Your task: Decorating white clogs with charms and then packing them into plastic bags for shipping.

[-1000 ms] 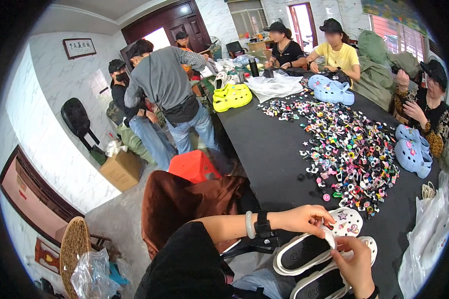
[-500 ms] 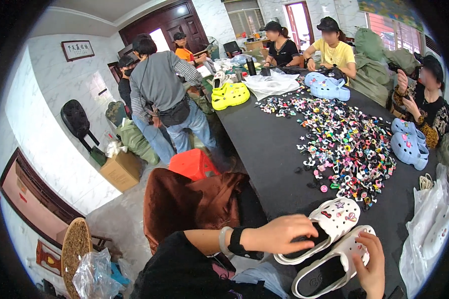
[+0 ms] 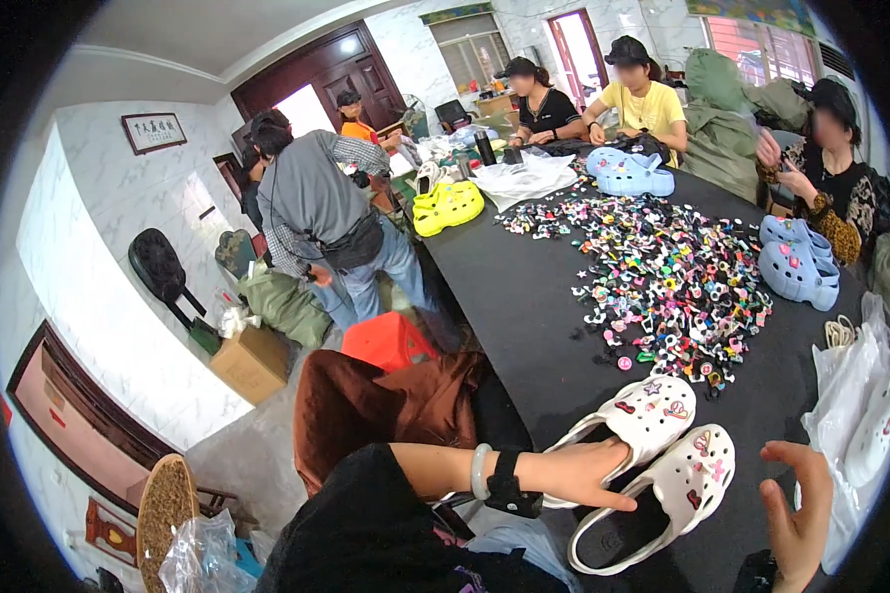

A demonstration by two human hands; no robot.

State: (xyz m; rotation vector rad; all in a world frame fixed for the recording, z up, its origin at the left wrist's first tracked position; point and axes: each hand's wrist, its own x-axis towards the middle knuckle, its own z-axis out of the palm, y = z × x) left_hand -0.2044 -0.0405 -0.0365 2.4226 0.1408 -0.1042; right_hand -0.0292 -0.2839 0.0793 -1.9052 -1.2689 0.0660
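Two white clogs lie side by side on the black table at the lower right. The left clog [image 3: 661, 415] and the right clog [image 3: 690, 472] both carry colourful charms on their toes. My left hand [image 3: 576, 470] reaches into the left clog; its fingers are hidden under the upper, while its thumb sticks out over the right clog's opening. Beside the right clog, apart from it, my right hand [image 3: 799, 509] is raised and open, thumb and forefinger spread, with nothing visible in it. Beyond the clogs spreads a large heap of small multicoloured shoe charms [image 3: 677, 292].
Blue clogs [image 3: 799, 265] stand at the right, another blue pair [image 3: 631, 173] and a yellow-green pair [image 3: 448, 207] farther off. A clear plastic bag [image 3: 841, 425] with a white clog lies at the right edge. A red stool [image 3: 388, 341] stands left of the table; several people are around.
My right hand has moved off the right clog to the right, uncovering charms on its toe. My left hand has slid deeper into the left clog. A standing person on the left leans forward more.
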